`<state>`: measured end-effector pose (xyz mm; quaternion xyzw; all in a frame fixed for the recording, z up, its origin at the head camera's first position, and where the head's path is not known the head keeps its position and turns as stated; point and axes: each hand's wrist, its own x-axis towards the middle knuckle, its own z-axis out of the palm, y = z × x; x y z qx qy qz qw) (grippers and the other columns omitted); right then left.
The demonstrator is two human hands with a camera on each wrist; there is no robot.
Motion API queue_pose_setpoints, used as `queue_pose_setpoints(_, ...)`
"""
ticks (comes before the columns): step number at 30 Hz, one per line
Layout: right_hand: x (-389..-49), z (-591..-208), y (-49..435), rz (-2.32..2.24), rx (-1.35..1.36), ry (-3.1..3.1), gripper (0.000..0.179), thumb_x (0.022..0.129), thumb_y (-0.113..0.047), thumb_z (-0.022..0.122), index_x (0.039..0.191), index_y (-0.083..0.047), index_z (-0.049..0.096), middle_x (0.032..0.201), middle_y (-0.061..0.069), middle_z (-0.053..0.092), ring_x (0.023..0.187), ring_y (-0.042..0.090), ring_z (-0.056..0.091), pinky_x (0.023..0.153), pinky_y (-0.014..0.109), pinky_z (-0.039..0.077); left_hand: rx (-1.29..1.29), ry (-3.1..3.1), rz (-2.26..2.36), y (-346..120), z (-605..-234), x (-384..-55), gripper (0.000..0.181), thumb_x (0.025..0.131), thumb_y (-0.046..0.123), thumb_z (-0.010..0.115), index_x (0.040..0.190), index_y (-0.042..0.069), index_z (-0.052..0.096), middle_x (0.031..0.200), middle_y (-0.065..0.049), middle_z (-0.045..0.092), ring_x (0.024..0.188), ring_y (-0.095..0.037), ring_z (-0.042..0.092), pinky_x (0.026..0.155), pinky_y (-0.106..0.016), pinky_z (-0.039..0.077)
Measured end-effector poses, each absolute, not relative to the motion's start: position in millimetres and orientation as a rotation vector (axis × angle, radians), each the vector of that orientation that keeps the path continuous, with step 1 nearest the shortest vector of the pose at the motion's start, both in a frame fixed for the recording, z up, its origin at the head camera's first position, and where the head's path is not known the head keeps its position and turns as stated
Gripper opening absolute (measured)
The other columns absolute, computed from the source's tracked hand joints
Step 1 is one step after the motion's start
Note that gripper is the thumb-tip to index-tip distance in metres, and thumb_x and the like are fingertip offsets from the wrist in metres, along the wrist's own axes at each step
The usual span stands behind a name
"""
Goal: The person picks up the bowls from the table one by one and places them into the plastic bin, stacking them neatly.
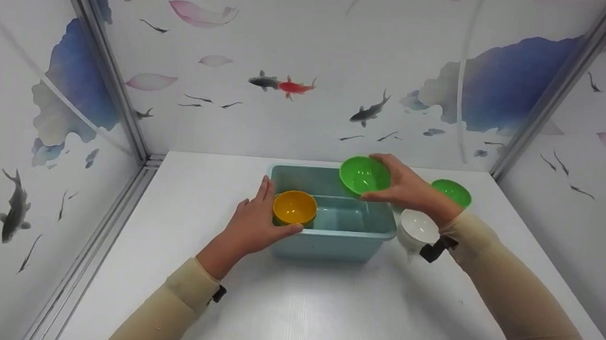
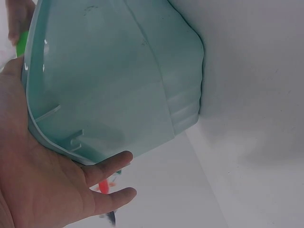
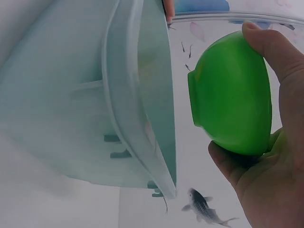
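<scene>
My right hand (image 1: 406, 185) grips a green bowl (image 1: 361, 177) by its rim, thumb on one side and fingers on the other. The bowl is tilted and overlaps the back right part of a light blue-green plastic basin (image 1: 324, 246) in the head view. In the right wrist view, the green bowl (image 3: 232, 95) is held beside the basin's rim (image 3: 121, 90). My left hand (image 1: 257, 220) rests at the basin's left end, thumb at the front rim and fingers extended along the outer wall (image 2: 104, 85). A yellow bowl (image 1: 295, 207) sits inside the basin's left end.
Right of the basin stands a white bowl (image 1: 419, 227), close below my right wrist. Behind it is another green bowl (image 1: 451, 192), partly hidden by my forearm. The white table (image 1: 293, 308) meets a back wall (image 1: 305, 133) printed with fish and petals, with side panels left and right.
</scene>
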<state>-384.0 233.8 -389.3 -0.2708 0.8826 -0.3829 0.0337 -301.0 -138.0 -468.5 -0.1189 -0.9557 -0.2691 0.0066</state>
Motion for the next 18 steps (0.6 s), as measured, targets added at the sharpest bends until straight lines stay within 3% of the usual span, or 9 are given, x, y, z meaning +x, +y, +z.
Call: queue_pose_setpoints(18, -398.0, -381.0, 190.5, -1.026, -0.946, 2.613, 0.108, 0.081, -0.035, 0.100, 0.165, -0.001, 0.041, 0.151, 0.017, 0.057, 0.130, 0.035, 0.060, 0.113, 0.053, 0.050, -0.375, -3.003, -0.848, -138.4, -466.3, -300.3, 0.144, 0.084, 0.098, 0.057, 0.177, 0.004, 0.001, 0.185, -0.014, -0.002, 0.164, -0.037, 0.034, 0.131, -0.064, 0.021)
